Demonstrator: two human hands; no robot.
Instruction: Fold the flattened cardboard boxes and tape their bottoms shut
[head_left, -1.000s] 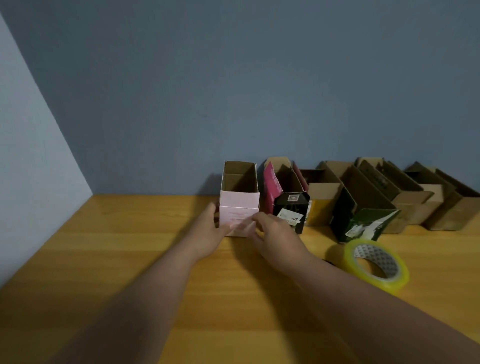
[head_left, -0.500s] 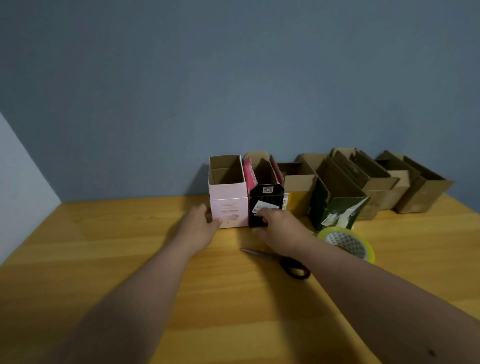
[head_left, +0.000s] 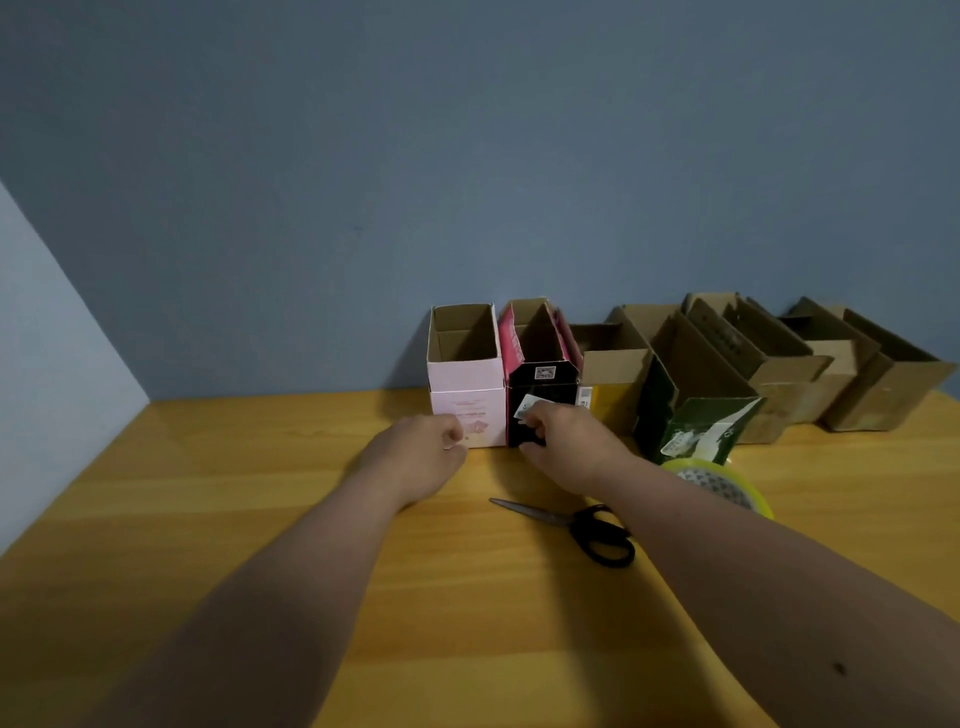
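Observation:
An upright pink-and-white box, open at the top, stands at the left end of a row of folded boxes along the wall. Beside it on the right is a black and magenta box. My left hand is at the pink box's lower front, fingers loosely curled and holding nothing. My right hand is at the black box's lower front, with its curled fingertips against that face. A yellow-green tape roll lies right of my right arm. Black-handled scissors lie on the table below my right hand.
The row continues right with a yellow-fronted box, a dark green box and several brown boxes. The wooden table meets a blue wall behind and a lighter wall on the left.
The pink box has been pushed back and right against the black box, in line with the row. Both hands have drawn back slightly, and the scissors have come into view.

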